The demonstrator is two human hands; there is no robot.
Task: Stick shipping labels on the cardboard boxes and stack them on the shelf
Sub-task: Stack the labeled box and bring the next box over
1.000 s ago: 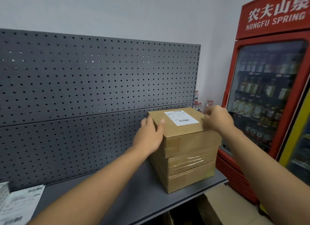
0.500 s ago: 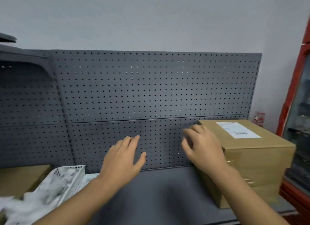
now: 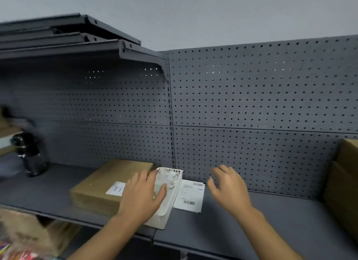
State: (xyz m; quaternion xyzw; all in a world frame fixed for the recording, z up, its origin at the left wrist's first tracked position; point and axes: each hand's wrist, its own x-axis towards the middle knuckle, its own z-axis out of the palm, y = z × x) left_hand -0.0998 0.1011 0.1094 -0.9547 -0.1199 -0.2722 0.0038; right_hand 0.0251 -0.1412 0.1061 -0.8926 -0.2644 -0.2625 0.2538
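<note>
We face a grey metal shelf (image 3: 251,221) backed by a perforated panel (image 3: 251,97), with a plain pale wall (image 3: 193,11) above. An upper shelf (image 3: 58,48) on brackets overhangs the left half.

A flat box (image 3: 96,188) lies on the left half of the shelf, close to the front edge, and bears a small white note (image 3: 116,189). Just right of the box, a white basket (image 3: 171,201) holding crumpled paper runs from the back panel to the front edge. A label sheet (image 3: 190,195) with barcodes lies flat against the basket's right side. A stack (image 3: 344,182) of boxes stands at the right end of the shelf, cut off by the frame. A dark bottle (image 3: 31,155), blurred, stands at the left end.

The left hand (image 3: 142,195) is over the box and the basket, grip relaxed and spread; we cannot tell whether it touches them. The right hand (image 3: 230,190) hovers above the shelf, right of the label sheet, grip spread and loosely curled, holding nothing.
</note>
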